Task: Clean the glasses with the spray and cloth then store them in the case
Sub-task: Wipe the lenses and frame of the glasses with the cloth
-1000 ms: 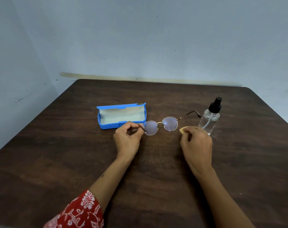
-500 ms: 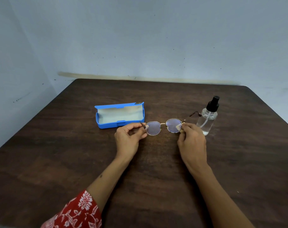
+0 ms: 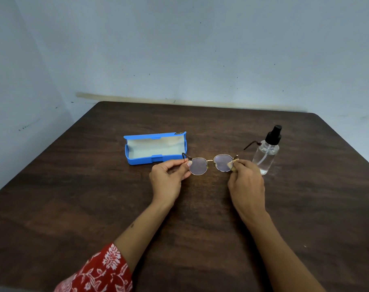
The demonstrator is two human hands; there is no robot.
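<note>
Round gold-rimmed glasses (image 3: 210,164) hang just above the dark wooden table (image 3: 95,207), arms unfolded. My left hand (image 3: 168,178) pinches the left hinge of the frame. My right hand (image 3: 245,182) pinches a small pale yellow cloth (image 3: 232,165) against the outer edge of the right lens. A clear spray bottle (image 3: 265,153) with a black pump top stands upright just right of my right hand. The blue glasses case (image 3: 155,149) lies open behind my left hand, its pale lining showing and nothing inside.
The table meets a pale blue wall (image 3: 179,49) at its far edge and another wall on the left. A red patterned sleeve (image 3: 99,272) covers my left upper arm.
My right hand brought the cloth from the table beside the bottle up to the right lens. The glasses shifted slightly right, with my left hand still holding them.
</note>
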